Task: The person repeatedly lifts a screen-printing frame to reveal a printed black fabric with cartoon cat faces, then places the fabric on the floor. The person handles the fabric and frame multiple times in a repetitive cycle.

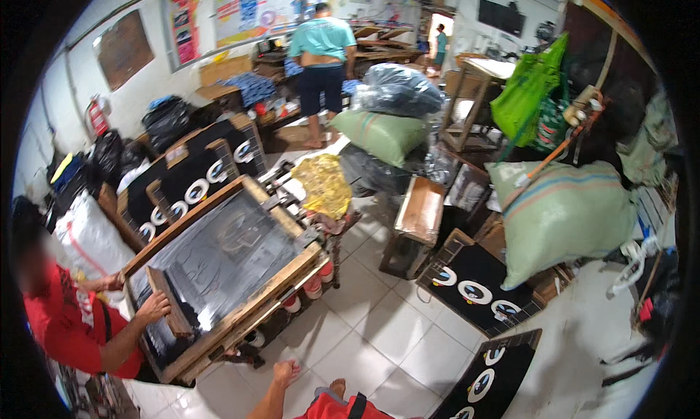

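My left hand (286,373) hangs over the tiled floor at the bottom of the view, its fingers curled into a loose fist with nothing visible in them. My right hand is out of view. Closest to my left hand is a wooden-framed printing screen (293,270), tilted on a stand to the left. A co-worker in a red shirt (69,324) leans over it, one hand (153,307) on a wooden squeegee (169,302) and the other hand (113,281) at the frame's edge. Dark ink smears the mesh.
Boards with black printed fabric (477,277) lean at the right, with another board (492,375) nearer me. More stand behind the screen. Stuffed green sacks (572,218), a yellow stained cloth (321,186) and a wooden stool (421,209) crowd the floor. A person in teal (321,40) stands farther back.
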Tool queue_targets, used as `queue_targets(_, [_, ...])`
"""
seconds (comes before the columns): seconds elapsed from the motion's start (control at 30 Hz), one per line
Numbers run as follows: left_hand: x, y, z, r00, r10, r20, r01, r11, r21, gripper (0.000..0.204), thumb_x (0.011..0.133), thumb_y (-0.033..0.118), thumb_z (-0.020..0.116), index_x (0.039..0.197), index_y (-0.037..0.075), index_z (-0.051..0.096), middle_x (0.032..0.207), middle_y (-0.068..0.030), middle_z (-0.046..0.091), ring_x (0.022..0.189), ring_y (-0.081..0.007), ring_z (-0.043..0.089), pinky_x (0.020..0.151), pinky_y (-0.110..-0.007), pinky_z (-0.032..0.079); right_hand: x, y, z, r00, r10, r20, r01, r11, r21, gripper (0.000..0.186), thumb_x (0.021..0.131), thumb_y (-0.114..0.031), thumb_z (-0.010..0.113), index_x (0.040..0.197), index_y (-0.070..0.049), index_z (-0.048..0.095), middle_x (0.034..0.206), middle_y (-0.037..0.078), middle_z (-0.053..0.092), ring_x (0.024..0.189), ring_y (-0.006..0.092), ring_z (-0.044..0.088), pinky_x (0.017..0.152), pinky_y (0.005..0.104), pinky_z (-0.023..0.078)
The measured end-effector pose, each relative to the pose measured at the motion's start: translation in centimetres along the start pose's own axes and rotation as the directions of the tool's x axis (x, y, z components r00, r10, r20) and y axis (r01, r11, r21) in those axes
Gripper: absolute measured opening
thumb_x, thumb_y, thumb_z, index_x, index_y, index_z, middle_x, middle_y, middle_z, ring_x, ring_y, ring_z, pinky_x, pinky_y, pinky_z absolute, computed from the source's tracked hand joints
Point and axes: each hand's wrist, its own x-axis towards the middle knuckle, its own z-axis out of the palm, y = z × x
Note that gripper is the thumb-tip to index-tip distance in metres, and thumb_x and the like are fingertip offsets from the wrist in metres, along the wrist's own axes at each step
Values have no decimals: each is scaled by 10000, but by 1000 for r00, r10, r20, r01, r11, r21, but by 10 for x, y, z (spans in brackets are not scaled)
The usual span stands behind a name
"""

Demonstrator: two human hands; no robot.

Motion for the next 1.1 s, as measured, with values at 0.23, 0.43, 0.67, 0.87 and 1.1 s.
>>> queue_targets(0.23, [-3, 30, -12, 976, 99, -194, -120, 988, -98, 175, 867, 156, 554, 960, 22, 618, 798, -82, 657, 673, -166, 636, 579, -286, 488, 37, 50, -22, 935, -351, 49, 277, 635, -721, 341, 784, -285, 553, 883, 12, 689, 883, 206, 672, 826, 293, 664, 751, 359, 524])
queue_targets(0.43, [-7, 13, -19, 969, 71, -237, -121, 972, -204, 152, 858, 117, 530, 941, 20, 612, 779, -79, 652, 628, -158, 619, 557, -284, 471, 49, -40, -15, 990, -51, 129, 56, 998, -35, 140, 785, -88, 571, 907, -20, 576, 734, 130, 618, 632, 244, 629, 537, 335, 500])
queue_targets(0.67, [7, 56, -42, 912, 52, -408, -322, 707, -630, 142, 833, 98, 479, 837, 43, 609, 697, -60, 591, 592, -175, 567, 526, -293, 452, 64, -81, -10, 983, -49, 177, 17, 983, 181, 201, 785, -2, 588, 967, -29, 507, 702, 130, 591, 559, 238, 605, 453, 329, 481])
queue_targets(0.87, [50, 170, -82, 856, -203, -476, -422, 261, -868, 231, 814, 175, 557, 1000, 46, 607, 1070, -147, 601, 936, -278, 590, 798, -415, 486, 86, -74, -41, 971, 46, 233, -48, 999, 3, 213, 804, 16, 594, 973, -34, 474, 654, 121, 559, 499, 236, 569, 386, 309, 432])
queue_targets(1.1, [115, 128, -114, 887, -150, -436, -394, 244, -886, 389, 795, 197, 581, 1131, 8, 525, 1154, -188, 583, 1057, -322, 568, 941, -422, 430, 80, -98, -41, 976, -93, 198, 55, 980, 190, 177, 755, 42, 615, 905, 0, 529, 652, 124, 582, 469, 216, 568, 389, 315, 443])
